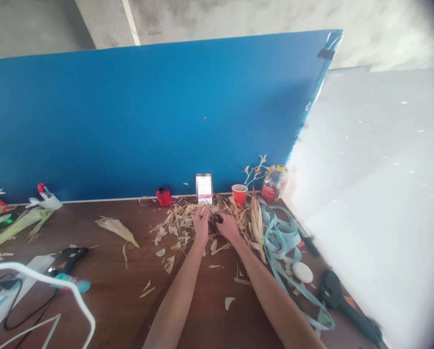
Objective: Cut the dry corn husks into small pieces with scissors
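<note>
My right hand (227,227) is closed round the dark handles of a pair of scissors (218,219), whose blades point toward my left hand. My left hand (201,224) is closed in a pinch on a small pale piece of corn husk (203,210), close to the blades. Both hands are over a heap of dry corn husk scraps (178,220) on the brown table (187,310). Right of my right hand lies a bundle of dry husk (257,223). Just behind the hands, a phone (203,188) with a lit screen leans upright against the blue panel.
A red paper cup (239,195), a plastic bottle (272,184) and a red roll (164,197) stand along the blue panel (147,121). Light-blue ribbon (280,235) and a glue gun (347,303) lie at right. Left are another husk (119,230) and a dark tool (68,260).
</note>
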`<state>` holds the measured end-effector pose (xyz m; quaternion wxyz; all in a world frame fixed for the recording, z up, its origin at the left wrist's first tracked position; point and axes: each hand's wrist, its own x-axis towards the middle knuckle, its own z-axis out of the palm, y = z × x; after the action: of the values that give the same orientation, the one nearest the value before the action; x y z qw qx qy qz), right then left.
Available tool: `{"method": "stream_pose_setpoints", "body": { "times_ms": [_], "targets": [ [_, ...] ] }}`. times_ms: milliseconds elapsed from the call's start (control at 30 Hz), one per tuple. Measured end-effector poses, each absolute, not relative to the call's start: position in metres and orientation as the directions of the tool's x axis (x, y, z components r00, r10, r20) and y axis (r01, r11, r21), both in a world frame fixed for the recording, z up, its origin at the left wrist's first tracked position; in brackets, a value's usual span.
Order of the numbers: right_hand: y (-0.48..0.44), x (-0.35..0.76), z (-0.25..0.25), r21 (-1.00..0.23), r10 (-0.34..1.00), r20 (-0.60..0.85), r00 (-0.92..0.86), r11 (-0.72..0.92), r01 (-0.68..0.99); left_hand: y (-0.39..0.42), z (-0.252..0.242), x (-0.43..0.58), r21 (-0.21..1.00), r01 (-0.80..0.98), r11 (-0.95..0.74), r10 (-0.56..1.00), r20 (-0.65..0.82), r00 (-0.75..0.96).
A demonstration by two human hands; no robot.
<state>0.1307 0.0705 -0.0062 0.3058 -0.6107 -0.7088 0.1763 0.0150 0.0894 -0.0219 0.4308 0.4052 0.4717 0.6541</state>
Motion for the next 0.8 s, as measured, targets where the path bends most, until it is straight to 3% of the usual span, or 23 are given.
{"method": "stream_pose_setpoints", "body": {
  "times_ms": [533, 800],
  "targets": [
    [0.07, 0.13, -0.005, -0.644, 0.971, 0.231, -0.057, 0.196, 0.739, 0.086, -0.017, 0.016, 0.953, -0.231, -0.196, 0.947, 0.124, -0.295],
    [0.07, 0.131, -0.003, -0.645, 0.973, 0.228, -0.045, 0.185, 0.742, 0.085, -0.012, 0.016, 0.962, -0.112, -0.25, 0.931, 0.207, -0.3]
  ]
}}
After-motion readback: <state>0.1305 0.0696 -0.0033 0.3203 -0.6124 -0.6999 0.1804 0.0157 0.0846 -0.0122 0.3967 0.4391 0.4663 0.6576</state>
